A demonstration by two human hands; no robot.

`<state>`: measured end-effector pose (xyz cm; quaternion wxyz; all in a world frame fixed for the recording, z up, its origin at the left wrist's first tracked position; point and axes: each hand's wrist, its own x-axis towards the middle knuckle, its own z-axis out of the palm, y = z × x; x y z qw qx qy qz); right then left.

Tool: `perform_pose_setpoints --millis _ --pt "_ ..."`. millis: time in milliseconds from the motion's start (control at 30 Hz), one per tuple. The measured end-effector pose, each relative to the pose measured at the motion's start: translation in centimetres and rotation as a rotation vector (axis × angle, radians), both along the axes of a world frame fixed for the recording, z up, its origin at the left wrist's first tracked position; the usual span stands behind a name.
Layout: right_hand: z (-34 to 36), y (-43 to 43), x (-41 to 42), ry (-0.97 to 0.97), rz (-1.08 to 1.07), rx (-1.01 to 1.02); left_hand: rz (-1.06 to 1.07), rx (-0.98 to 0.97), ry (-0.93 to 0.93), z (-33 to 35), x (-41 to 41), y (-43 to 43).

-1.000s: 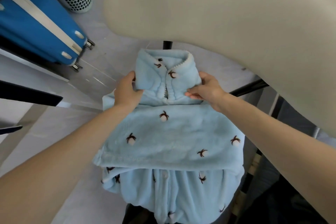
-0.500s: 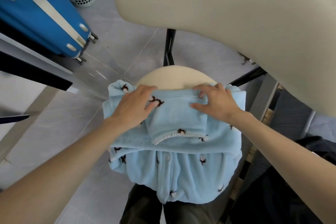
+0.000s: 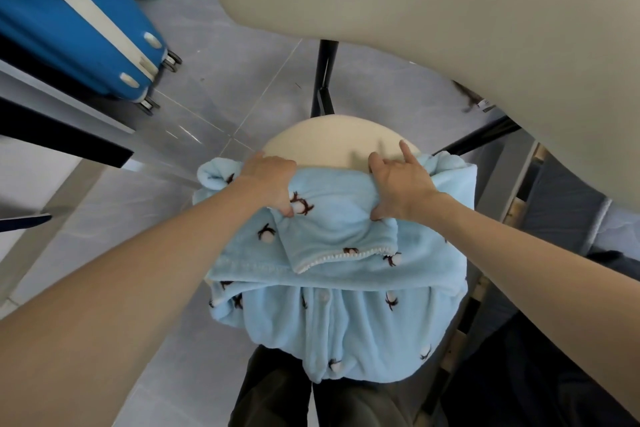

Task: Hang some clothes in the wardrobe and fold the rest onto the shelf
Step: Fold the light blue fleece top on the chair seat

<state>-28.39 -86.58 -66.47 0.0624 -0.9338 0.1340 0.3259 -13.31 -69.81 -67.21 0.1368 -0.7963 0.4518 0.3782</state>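
At frame centre, left hand point(image 3: 268, 182) and right hand point(image 3: 401, 184) gripping folded fleece garment point(image 3: 339, 239) on stool point(image 3: 332, 139); overhanging lower half likely to drag fold off.

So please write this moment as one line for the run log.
step: folding | item: blue fleece garment on stool | left hand: grips top fold | right hand: grips top fold

A light blue fleece garment point(image 3: 346, 274), dotted with small white pompoms on dark brown stems, lies bunched over the near part of a round cream stool seat point(image 3: 332, 139). Its collar, edged in white scalloped trim, is folded toward the viewer over the upper layer. Below the fold, the buttoned front hangs off the seat's near edge in loose folds.
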Motion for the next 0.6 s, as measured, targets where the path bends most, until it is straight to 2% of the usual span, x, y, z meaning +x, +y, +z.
perform_pose_setpoints --millis 200,333,600 --pt "3.5 -0.7 0.4 -0.128 -0.028 -0.077 0.053 -0.166 -0.08 3.0 0.4 0.1" --pt "6.0 -1.4 0.7 -0.231 -0.071 -0.147 0.06 -0.324 -0.201 5.4 1.0 -0.9" --pt "8.1 -1.5 -0.3 -0.481 -0.147 -0.229 0.046 -0.505 -0.45 7.3 0.5 -1.9"
